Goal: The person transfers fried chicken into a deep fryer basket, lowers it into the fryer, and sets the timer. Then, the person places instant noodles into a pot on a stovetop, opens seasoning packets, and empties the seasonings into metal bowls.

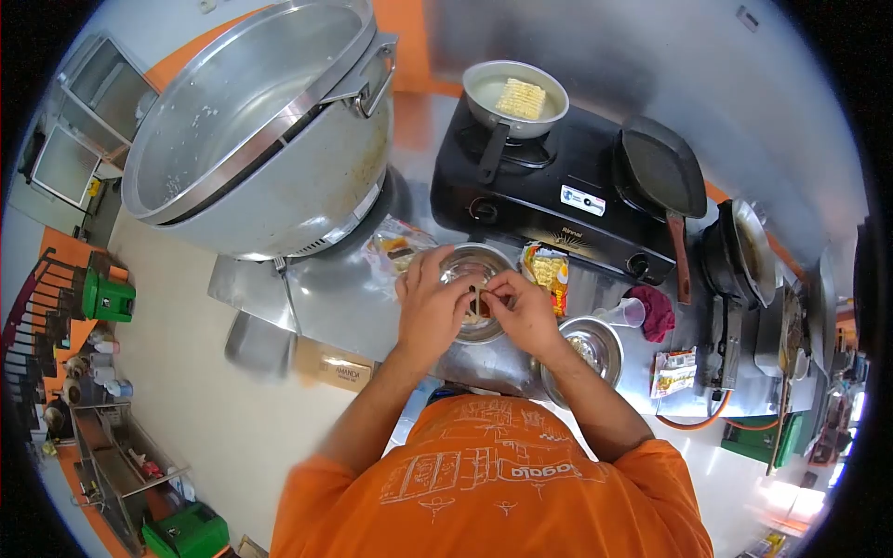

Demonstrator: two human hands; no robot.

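Observation:
Over a metal bowl (481, 330) at the counter's middle, my left hand (433, 299) and my right hand (524, 314) meet, fingers pinched on a small dark sachet (481, 302). Its exact contents cannot be made out. Behind my right hand stands an opened yellow and red noodle packet (547, 270) with noodles showing. A clear plastic wrapper (395, 242) lies behind my left hand. A second metal bowl (609, 352) sits partly under my right forearm.
A pan (474, 93) with a noodle block (521, 99) rests on the black stove (595, 219), beside a square pan (662, 167). A huge pot (307, 177) stands left. Right are a cup (628, 313), dark red cloth (656, 312) and packet (673, 372).

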